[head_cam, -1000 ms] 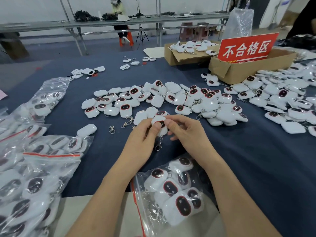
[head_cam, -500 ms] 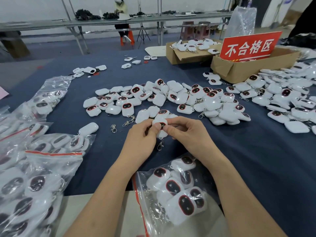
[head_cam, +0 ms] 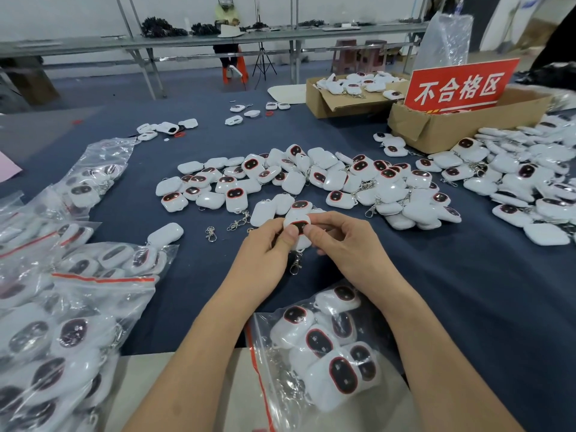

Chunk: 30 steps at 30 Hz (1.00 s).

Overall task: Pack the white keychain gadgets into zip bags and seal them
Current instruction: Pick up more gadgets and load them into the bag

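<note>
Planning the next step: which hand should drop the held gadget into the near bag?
Left hand, probably: the bag's red zip edge faces it; the right hand's forearm lies across the bag.

A single wide-angle view, worn on the person's head, looks forward and down across the desk. Both forearms enter from 6 o'clock, close under the lens, and the left hand and right hand meet near centre. Toward 12 o'clock it reaches a far workbench.
</note>
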Tool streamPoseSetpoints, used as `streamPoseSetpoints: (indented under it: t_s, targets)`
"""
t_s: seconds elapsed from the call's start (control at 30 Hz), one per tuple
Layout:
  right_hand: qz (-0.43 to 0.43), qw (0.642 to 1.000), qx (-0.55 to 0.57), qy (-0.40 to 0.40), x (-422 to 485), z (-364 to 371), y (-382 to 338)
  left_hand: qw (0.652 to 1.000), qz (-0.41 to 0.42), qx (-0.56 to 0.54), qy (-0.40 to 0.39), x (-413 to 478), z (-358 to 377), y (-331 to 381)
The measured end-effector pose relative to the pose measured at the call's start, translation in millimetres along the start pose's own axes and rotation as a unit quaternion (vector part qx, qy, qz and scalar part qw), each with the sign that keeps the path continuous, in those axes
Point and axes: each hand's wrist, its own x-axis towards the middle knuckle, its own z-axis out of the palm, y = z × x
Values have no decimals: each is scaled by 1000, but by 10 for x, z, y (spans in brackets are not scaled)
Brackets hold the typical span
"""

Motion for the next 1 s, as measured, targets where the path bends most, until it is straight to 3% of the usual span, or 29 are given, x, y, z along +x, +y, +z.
streamPoseSetpoints:
  t_s: [0.5,1.0]
  targets:
    - [10,999,-41,9,18,-17,31,1000,-3,-6,-8,-10,-37,24]
    - [21,1000,10,11,17,-59,33,999,20,8,-40,-28,2,44]
